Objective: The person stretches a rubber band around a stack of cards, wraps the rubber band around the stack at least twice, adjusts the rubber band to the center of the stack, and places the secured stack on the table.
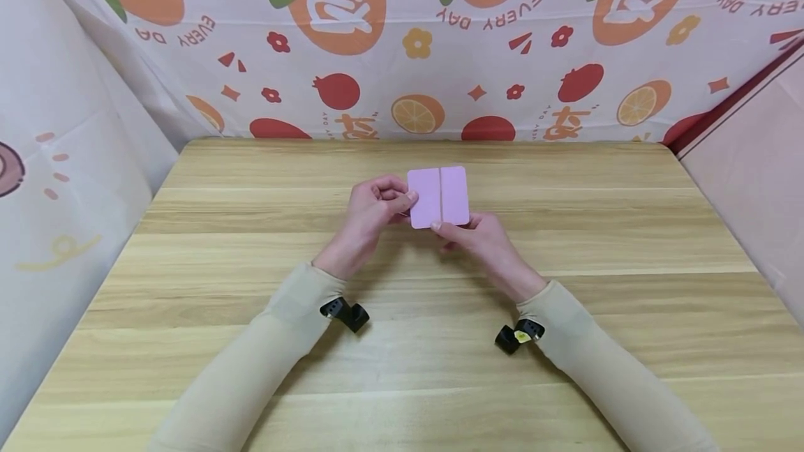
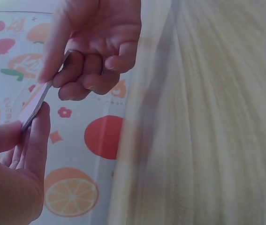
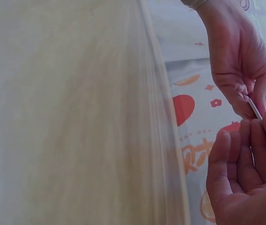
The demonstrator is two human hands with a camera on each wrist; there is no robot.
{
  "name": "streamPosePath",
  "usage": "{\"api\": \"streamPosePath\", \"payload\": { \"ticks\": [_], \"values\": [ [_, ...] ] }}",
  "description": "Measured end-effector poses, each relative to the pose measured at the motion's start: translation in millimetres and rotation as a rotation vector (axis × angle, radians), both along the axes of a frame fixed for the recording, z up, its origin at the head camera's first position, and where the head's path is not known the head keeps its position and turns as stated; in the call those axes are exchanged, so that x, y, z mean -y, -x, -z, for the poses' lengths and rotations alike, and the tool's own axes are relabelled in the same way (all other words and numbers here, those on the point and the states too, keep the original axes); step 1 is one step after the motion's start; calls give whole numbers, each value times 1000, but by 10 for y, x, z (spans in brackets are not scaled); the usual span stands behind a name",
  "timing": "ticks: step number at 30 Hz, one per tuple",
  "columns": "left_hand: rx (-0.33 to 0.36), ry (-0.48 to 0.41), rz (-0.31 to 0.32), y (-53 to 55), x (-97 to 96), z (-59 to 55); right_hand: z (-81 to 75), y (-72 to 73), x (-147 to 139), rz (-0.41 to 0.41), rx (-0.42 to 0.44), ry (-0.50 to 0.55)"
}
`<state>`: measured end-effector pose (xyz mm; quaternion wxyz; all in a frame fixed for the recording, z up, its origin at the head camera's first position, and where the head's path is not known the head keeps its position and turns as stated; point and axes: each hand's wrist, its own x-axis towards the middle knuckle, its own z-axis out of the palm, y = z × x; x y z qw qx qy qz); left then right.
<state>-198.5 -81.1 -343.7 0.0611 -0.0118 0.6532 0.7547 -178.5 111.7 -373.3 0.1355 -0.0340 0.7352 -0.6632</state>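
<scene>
Both hands hold one flat lilac square card (image 1: 423,199) with rounded corners, raised above the wooden table. A narrow brownish stripe (image 1: 441,194), like a band, runs down its face a little right of its middle. My left hand (image 1: 372,213) pinches the card's left edge, thumb on the front. At the bottom edge, my right hand (image 1: 486,243) pinches it between thumb and fingers. Seen edge-on in the left wrist view, the lilac card (image 2: 35,104) looks thin and slightly layered. The right wrist view shows the right hand's fingers (image 3: 233,161) behind it.
A wooden table (image 1: 402,368) spreads beneath the hands. Its far edge meets a fruit-printed curtain (image 1: 389,75); a white printed sheet (image 1: 75,159) hangs at the left. Each sleeve cuff carries a small black wrist camera, such as the left one (image 1: 345,314).
</scene>
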Motion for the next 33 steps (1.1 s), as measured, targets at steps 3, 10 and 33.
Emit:
{"api": "streamPosePath", "payload": {
  "ticks": [3, 10, 33],
  "values": [
    [2, 19, 7, 14, 26, 3, -8, 9, -1, -13, 20, 23],
    [-1, 38, 45, 47, 86, 35, -28, 67, -64, -48, 5, 53],
    [-40, 120, 295, -73, -48, 141, -78, 127, -208, 118, -293, -17]
  ]
}}
